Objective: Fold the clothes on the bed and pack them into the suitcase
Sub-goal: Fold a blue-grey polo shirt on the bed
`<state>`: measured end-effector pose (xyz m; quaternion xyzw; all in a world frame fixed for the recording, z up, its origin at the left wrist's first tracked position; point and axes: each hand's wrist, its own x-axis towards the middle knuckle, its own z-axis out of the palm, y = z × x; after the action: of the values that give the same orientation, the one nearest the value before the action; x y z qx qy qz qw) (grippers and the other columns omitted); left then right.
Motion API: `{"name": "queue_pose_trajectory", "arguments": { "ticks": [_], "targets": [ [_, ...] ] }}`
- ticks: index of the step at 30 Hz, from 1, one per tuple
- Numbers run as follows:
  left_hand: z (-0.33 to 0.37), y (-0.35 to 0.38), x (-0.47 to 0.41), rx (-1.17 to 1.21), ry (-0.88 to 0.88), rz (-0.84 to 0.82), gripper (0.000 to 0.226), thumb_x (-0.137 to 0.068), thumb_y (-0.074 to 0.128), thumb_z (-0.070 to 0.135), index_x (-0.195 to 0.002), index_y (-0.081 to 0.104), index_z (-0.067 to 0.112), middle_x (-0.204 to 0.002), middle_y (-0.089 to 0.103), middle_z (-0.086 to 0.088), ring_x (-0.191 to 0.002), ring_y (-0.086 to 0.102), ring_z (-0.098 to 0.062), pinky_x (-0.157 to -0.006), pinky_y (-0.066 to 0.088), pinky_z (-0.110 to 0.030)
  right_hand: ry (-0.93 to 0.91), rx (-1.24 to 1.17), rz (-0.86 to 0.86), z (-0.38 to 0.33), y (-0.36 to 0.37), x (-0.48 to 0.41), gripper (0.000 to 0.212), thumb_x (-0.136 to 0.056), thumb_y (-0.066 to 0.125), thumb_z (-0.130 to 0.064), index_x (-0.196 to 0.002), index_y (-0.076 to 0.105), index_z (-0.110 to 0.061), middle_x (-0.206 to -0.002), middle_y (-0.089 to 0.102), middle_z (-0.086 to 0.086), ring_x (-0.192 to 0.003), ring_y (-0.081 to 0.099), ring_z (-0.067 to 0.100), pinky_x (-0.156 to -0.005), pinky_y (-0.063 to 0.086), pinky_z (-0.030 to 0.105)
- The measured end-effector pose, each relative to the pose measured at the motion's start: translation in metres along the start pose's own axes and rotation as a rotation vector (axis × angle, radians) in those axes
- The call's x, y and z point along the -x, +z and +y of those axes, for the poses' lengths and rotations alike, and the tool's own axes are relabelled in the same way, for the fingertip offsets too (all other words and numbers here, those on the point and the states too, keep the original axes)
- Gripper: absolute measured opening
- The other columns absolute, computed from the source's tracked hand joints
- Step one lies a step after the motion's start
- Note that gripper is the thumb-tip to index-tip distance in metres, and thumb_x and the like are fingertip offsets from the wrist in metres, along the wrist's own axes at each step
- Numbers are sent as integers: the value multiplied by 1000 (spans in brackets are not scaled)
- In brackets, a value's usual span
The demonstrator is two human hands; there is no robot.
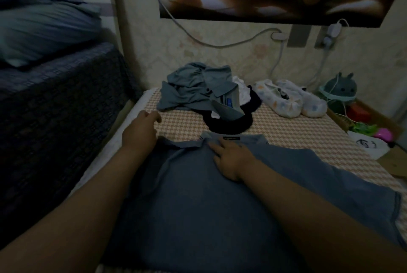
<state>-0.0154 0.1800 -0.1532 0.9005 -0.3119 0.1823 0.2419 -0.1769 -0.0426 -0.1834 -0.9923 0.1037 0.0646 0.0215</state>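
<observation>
A blue polo shirt (198,195) lies spread flat on the checked bed cover (286,132), collar toward the wall. My right hand (231,158) presses flat on it just below the collar, fingers straight. My left hand (141,129) hovers at the shirt's left shoulder, fingers loosely curled and holding nothing. Behind the shirt is a heap of unfolded clothes: a crumpled grey-blue polo (196,92), a white garment (242,92) and a dark one (229,123). No suitcase is in view.
A pair of white patterned slippers (290,99) sits at the back right of the bed. A dark patterned blanket (55,101) and a pillow (39,28) rise on the left. A box of clutter (363,127) and a plush toy (340,88) stand at the right. Cables run along the wall.
</observation>
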Motion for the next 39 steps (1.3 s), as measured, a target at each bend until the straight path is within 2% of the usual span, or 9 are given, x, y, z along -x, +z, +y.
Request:
{"name": "queue_pose_trajectory", "arguments": {
  "ticks": [3,7,12,16,23,26,30,34,39],
  "targets": [
    [-8,1,8,37,241,-147,32,-78,59,-9,-81,66,22,-95,62,-4,-88,59,-24,-70,47,-33,22,69,67,-11,-5,-3,58,-100,28,-40,-154,11,-28,-159,15,10,-145,17,30,-117,14,49],
    [-6,5,22,-17,216,-390,42,-80,48,22,-117,68,22,-115,64,0,-106,57,-23,-86,50,-37,-109,125,203,-26,-5,-6,58,-92,30,-34,-150,30,-27,-156,22,11,-140,25,30,-114,19,44],
    [-6,2,10,18,-40,-112,26,-95,49,26,-97,72,14,-103,68,-6,-92,61,-27,-73,48,-33,-67,91,210,-31,1,-12,62,-91,27,-37,-152,23,-28,-156,20,12,-140,22,30,-113,20,45],
    [5,-5,0,-228,-215,-26,26,-85,59,20,-109,62,12,-121,53,-16,-117,46,-34,-96,35,-41,-27,47,131,-30,1,-12,59,-97,34,-33,-153,16,-30,-160,9,10,-145,11,29,-117,13,47],
    [11,-13,19,-163,267,-35,21,-82,55,15,-97,69,16,-99,63,-8,-89,58,-31,-73,35,-34,-192,11,248,-50,-2,-4,74,-85,5,-55,-152,22,-28,-158,21,9,-143,23,27,-114,20,44],
    [19,-19,50,-26,286,-303,43,-91,38,41,-120,62,21,-120,61,-4,-108,57,-27,-89,46,-39,-212,-42,102,-61,4,5,65,-95,16,-60,-153,14,-33,-161,12,6,-147,14,24,-118,14,45],
    [-3,-26,98,-357,165,-780,99,-70,-13,85,-153,0,35,-162,-3,5,-149,1,-16,-121,4,-41,-133,-23,-35,-63,5,26,62,-99,19,-59,-153,1,-37,-162,-8,2,-149,-6,21,-120,1,44],
    [2,-45,111,-572,138,-711,69,-95,2,57,-155,2,22,-161,-10,-6,-148,-9,-26,-119,-4,-49,-105,2,-18,-64,2,55,62,-100,21,-55,-154,-1,-34,-162,-10,5,-149,-6,23,-120,3,47],
    [41,-47,144,-238,321,-611,93,-80,4,77,-154,17,21,-162,11,-2,-149,7,-19,-120,4,-37,-142,-52,-2,-87,9,91,64,-99,24,-56,-154,1,-35,-162,-9,4,-149,-5,22,-119,6,49]
  ]
}}
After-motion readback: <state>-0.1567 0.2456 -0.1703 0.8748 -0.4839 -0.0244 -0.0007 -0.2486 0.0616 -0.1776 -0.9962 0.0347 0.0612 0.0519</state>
